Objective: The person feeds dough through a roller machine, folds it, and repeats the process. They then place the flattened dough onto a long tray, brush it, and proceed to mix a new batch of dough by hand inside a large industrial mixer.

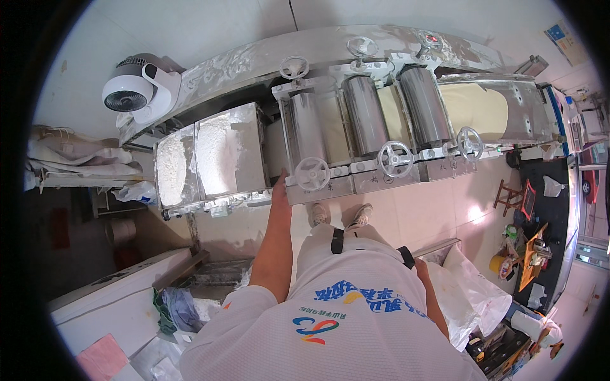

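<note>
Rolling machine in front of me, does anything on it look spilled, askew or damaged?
Yes: white smears, probably powder, mark the metal ledge behind the rollers, outside the bin holding the loose white powder, so they look like spillage. The pale sheet looks untorn where visible.

We see smooth, glossy metal rollers (pixel 366 114), a smooth, matt dough sheet (pixel 473 108), and a white plastic fan (pixel 127 89).
</note>
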Tool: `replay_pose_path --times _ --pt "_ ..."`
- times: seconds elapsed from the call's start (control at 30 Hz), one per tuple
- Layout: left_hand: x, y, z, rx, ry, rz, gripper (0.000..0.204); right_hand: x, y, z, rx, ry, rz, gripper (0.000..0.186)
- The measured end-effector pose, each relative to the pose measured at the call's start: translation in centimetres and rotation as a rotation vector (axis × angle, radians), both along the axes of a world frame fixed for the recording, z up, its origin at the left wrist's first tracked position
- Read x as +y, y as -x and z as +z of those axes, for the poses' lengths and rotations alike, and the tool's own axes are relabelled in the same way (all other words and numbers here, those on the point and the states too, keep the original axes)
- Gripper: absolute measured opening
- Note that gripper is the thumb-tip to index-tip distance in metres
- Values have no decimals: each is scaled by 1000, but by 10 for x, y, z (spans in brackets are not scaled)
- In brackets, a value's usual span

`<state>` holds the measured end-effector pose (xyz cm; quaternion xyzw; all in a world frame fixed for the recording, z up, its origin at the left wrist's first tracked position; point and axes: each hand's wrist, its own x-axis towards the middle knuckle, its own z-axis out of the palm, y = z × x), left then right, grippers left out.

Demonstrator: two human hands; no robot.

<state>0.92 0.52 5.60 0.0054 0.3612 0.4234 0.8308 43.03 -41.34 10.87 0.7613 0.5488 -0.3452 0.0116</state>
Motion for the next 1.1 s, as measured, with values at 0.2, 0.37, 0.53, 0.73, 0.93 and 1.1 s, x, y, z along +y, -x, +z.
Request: replay_pose_path --times 0.2,0.37,0.53,0.73,0.93,1.1 --pt "0 1 2 26 7 4 57 -3 0 -3 -43 1 11 32" --pt "0 2 3 75 30 7 56 -2 1 -4 -56 36 -2 33" --pt "-2 -2 13 33 -23 -13 54 1 1 1 -34 52 12 33" --pt "0 1 4 84 7 12 53 6 7 17 14 15 -30 34" --pt "0 -1 2 60 10 11 49 10 9 20 -27 86 -40 33" --pt "2 0 0 34 23 24 48 6 4 12 -30 43 -22 31"
